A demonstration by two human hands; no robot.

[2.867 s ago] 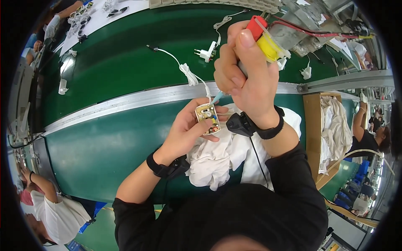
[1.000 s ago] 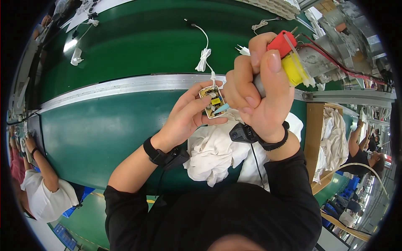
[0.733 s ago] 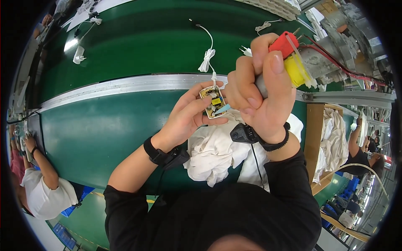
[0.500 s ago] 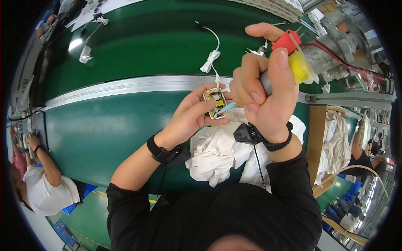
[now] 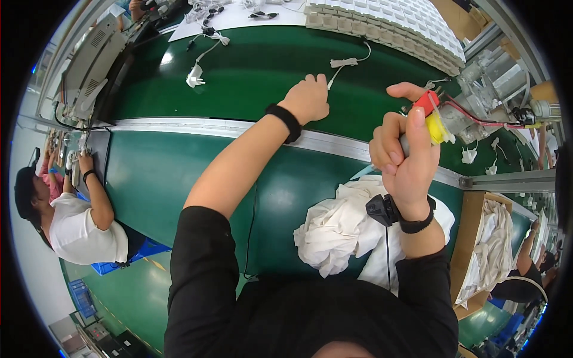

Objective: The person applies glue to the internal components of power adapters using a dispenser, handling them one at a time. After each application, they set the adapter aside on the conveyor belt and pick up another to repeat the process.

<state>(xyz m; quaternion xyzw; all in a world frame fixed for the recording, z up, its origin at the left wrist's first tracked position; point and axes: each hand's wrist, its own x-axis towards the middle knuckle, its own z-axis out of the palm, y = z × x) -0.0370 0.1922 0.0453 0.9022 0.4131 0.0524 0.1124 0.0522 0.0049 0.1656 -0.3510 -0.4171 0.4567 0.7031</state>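
Observation:
Over the far green belt (image 5: pixel 239 89), my left hand (image 5: pixel 306 98) is bent palm down with its fingers curled. A white cord (image 5: pixel 343 62) runs out from beside its fingertips; the open power adapter at the cord's end is hidden under the hand. My right hand (image 5: pixel 409 155) is closed round a dispensing gun (image 5: pixel 437 128) with a red switch, yellow tape and a grey body. Its light blue tapered nozzle (image 5: pixel 365 172) points down and left, above a crumpled white cloth (image 5: pixel 334 230) on the near green work surface (image 5: pixel 173 173).
A metal rail (image 5: pixel 197 125) divides belt and work surface. A plug with cord (image 5: pixel 195 76) lies on the belt's left. Stacked white trays (image 5: pixel 382 30) stand at the back. At right are a metal post and a cardboard box (image 5: pixel 468 256) of cloths. A co-worker (image 5: pixel 83 227) sits left.
My left hand has moved from below the nozzle, over the rail, to the far belt with the adapter. My right hand still holds the gun. The view has shifted.

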